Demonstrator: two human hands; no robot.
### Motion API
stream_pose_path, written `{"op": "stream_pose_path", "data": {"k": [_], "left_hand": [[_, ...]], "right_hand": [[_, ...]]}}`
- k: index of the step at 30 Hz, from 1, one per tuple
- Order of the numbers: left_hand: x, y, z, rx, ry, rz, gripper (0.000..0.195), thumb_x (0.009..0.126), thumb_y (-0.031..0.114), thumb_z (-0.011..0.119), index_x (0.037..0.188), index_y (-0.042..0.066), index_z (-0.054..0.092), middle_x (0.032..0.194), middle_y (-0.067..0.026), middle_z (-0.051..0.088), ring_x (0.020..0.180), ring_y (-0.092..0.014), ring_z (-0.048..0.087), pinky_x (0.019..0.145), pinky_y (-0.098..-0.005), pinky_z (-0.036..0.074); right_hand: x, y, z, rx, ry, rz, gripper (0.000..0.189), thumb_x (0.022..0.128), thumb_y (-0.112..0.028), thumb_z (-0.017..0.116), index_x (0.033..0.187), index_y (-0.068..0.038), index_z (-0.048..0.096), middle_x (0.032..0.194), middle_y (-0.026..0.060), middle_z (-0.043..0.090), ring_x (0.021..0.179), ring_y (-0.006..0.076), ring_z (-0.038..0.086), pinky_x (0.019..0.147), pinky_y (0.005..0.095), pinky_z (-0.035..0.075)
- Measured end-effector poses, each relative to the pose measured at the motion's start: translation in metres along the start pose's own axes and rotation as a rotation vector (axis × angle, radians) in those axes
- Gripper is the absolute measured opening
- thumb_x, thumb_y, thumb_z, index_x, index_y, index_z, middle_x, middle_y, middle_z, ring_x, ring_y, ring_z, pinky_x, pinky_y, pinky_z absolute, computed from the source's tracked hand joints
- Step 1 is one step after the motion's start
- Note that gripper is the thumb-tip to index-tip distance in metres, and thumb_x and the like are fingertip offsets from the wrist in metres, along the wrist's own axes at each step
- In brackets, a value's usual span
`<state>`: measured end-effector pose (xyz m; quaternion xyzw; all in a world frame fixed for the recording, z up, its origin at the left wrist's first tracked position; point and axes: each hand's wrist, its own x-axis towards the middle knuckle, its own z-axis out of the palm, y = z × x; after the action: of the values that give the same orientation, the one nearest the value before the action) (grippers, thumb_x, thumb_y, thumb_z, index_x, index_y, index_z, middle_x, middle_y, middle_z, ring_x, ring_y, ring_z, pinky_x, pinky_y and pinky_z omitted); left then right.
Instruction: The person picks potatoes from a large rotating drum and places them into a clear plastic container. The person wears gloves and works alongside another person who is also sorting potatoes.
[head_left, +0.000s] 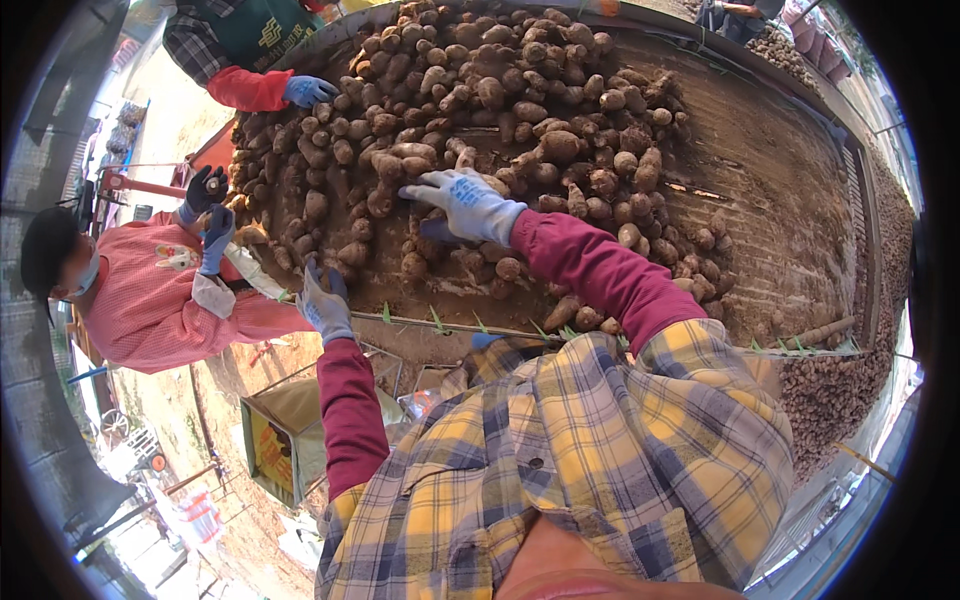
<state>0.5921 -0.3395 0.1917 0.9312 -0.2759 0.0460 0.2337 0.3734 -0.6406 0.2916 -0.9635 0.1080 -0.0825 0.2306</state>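
Brown taro corms (491, 94) lie heaped across a wide soil-covered sorting table (780, 217). My right hand (472, 202), in a pale grey-blue work glove, reaches over the middle of the heap, palm down. Its fingers are spread above the corms, and nothing shows in its grasp. My left hand (326, 304), gloved alike, is at the table's near edge toward the left. Its fingers and thumb are apart, beside a few loose corms (354, 253), with nothing visible in it. Whether either palm touches a corm is hidden.
At the left end, a person in pink (172, 292) holds a small piece in dark gloves. Across the table, a co-worker's blue glove (309, 90) touches the heap. An open bag on a frame (296, 435) stands below left. More corms (840, 405) cover the ground at right.
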Motion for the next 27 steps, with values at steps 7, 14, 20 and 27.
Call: {"op": "stream_pose_path", "data": {"k": [7,14,20,27], "left_hand": [[0.001,-0.006,0.006,-0.009,0.025,-0.049,0.050,0.095,0.032,0.073,0.142,0.016,0.065,0.118,-0.0092,0.078,0.109,-0.032,0.069,0.103,-0.0449,0.044],[0.001,0.002,0.002,0.053,0.045,-0.030,0.047,0.095,0.031,0.072,0.139,0.014,0.066,0.128,-0.0119,0.075,0.113,-0.037,0.067,0.103,-0.0475,0.046],[-0.046,0.110,0.000,-0.304,0.157,0.291,0.044,0.094,0.005,0.077,0.137,-0.001,0.065,0.131,-0.0147,0.071,0.120,-0.026,0.068,0.108,-0.0358,0.051],[-0.067,0.228,0.009,-1.406,-0.399,-0.480,0.052,0.107,0.037,0.066,0.147,0.005,0.056,0.127,-0.0120,0.067,0.115,-0.022,0.066,0.097,-0.0369,0.056]], "right_hand": [[0.057,0.115,-0.063,-0.288,0.288,0.472,0.071,0.097,-0.047,0.072,0.160,-0.024,0.046,0.154,0.0159,0.052,0.141,0.0386,0.051,0.113,0.0532,0.045],[0.054,0.125,-0.029,0.187,-0.041,0.440,0.055,0.093,-0.035,0.081,0.142,-0.018,0.063,0.145,0.0223,0.058,0.129,0.0399,0.061,0.109,0.0433,0.052],[-0.036,0.066,-0.024,-0.213,0.212,-0.031,0.058,0.094,-0.038,0.075,0.147,-0.020,0.059,0.152,0.0211,0.052,0.136,0.0430,0.053,0.109,0.0535,0.046],[-0.052,0.043,-0.040,0.324,0.125,0.024,0.046,0.088,-0.019,0.081,0.132,-0.012,0.067,0.124,0.0144,0.065,0.113,0.0396,0.067,0.094,0.0477,0.057]]}}
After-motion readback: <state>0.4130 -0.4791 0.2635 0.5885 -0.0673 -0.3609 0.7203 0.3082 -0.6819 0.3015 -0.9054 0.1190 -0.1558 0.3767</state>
